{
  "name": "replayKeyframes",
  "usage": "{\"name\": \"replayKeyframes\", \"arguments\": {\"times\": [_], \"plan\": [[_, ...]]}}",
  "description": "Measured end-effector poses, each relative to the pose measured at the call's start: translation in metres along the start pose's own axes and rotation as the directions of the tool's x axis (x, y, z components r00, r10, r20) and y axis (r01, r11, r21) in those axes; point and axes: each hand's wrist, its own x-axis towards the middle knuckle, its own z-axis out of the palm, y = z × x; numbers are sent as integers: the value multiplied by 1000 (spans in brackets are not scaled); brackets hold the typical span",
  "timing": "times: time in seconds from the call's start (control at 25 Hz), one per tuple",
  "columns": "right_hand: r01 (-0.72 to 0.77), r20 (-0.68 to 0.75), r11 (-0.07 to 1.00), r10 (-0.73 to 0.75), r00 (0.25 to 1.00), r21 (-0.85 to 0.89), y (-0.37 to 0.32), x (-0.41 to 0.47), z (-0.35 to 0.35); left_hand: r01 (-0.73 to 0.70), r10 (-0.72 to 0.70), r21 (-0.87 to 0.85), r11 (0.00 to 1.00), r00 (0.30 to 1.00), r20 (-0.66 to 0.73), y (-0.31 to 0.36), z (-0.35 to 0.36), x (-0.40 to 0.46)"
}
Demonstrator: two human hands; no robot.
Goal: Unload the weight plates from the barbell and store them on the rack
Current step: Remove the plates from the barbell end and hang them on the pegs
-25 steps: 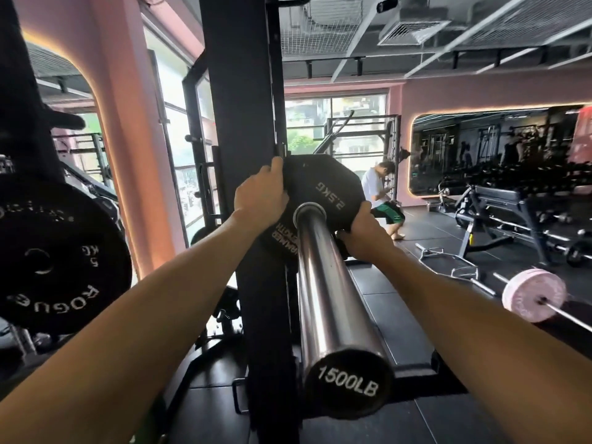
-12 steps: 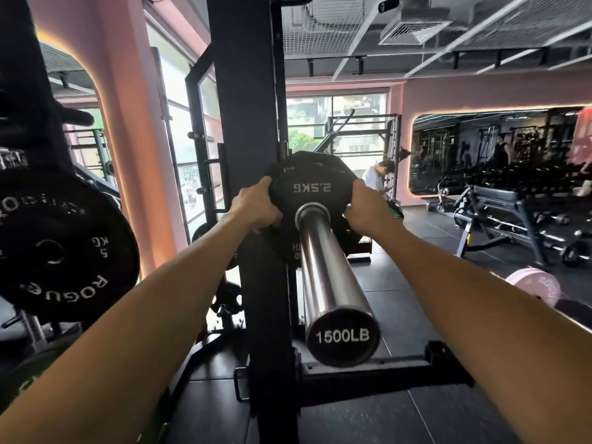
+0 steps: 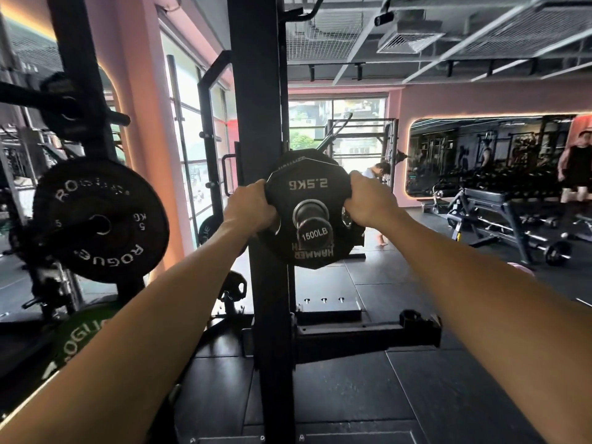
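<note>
My left hand and right hand each grip an edge of the 2.5 kg plate at frame centre, fingers curled round its rim. It sits on the barbell sleeve. Behind stands the rack upright; a 5 kg plate hangs at left.

Matt black rubbery weight plate on a glossy polished metal barbell; matt black painted steel rack post; dull rubber floor tiles.
</note>
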Motion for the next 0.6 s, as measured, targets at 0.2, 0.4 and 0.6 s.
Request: {"name": "replayKeyframes", "arguments": {"times": [0.2,0.4,0.6], "plan": [[-6,23,1000,6,1000,-1,-15,-71,-50,-48,48,-23,999,999,-3,20,-52,-69],[-10,52,1000,10,999,0,-51,-122,-86,-60,60,13,998,998,-17,19,-104,-114],[42,66,998,-44,997,37,-134,-143,-99,-21,24,57,998,999,-48,-32,-172,-138]]}}
